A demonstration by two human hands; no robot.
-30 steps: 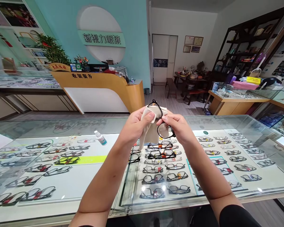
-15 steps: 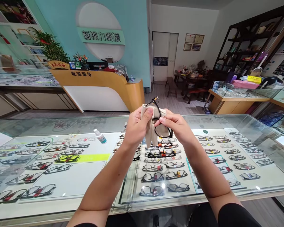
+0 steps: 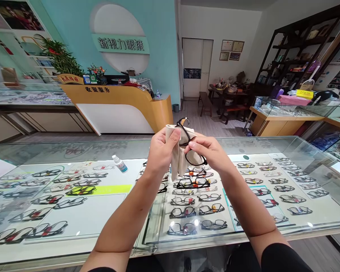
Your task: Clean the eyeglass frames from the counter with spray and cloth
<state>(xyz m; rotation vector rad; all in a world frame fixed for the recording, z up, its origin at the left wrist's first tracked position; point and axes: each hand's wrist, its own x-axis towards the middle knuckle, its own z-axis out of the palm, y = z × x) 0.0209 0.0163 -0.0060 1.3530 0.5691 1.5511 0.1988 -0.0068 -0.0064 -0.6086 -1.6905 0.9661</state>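
Above the glass desk (image 3: pixel 102 211), both hands are raised at chest height with a pair of black glasses (image 3: pixel 195 158) between them. The left hand (image 3: pixel 161 151) has its grip closed on a beige cloth (image 3: pixel 177 166), thumb on top, pinching the cloth over the far lens; the loose end of the cloth hangs down below the fingers. The right hand (image 3: pixel 212 153) has its grip clamped on the frame near the bridge, fingertips together on the rim, so the near lens shows bare beneath them. One curved temple tip sticks up behind the cloth.

Wiping well here probably means keeping the right hand's hold on the rim rather than on the glass, pressing lightly through the cloth from both faces of the lens, and working in small circles out to the edge — a hard squeeze could flex the frame at the bridge.

Under the glass lie rows of display spectacles (image 3: pixel 192 183), and a small spray bottle (image 3: pixel 119 164) lies on top of the desk to the left, well apart from the hands.

Against the picture a second ago, the hands sit slightly higher, the left thumb has slid away from the bridge toward the lens's outer side, and the cloth now covers more of the far lens — its rim was plainer to see before.
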